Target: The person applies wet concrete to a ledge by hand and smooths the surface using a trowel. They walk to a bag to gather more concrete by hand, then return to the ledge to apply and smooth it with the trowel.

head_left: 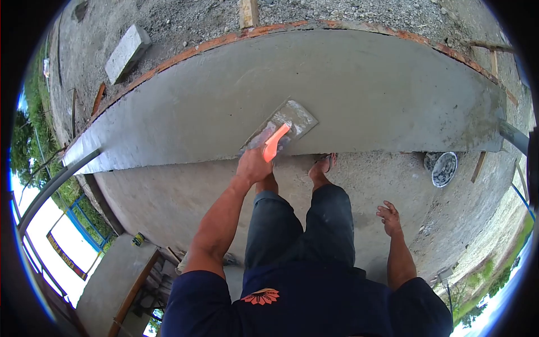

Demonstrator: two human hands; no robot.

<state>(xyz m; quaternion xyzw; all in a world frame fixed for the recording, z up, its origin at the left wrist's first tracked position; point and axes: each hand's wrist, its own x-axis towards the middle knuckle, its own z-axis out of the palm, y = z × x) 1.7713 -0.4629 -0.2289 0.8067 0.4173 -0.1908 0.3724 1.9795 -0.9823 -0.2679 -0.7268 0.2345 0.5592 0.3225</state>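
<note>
My left hand [255,165] is closed around the orange handle [276,140] of a flat trowel. The trowel's metal blade [302,119] lies on the smooth grey surface of a long wet-looking concrete slab [359,90], with grey mortar smeared on the blade. My right hand [388,218] hangs at the right, away from the slab, holding nothing, with its fingers loosely apart.
Reddish boards [224,39] edge the slab's far side, with gravel [337,11] beyond. A concrete block [128,54] lies at the upper left. A bucket [444,169] stands near the right end. Curved bars [56,181] rise at the left. My feet are by the near edge.
</note>
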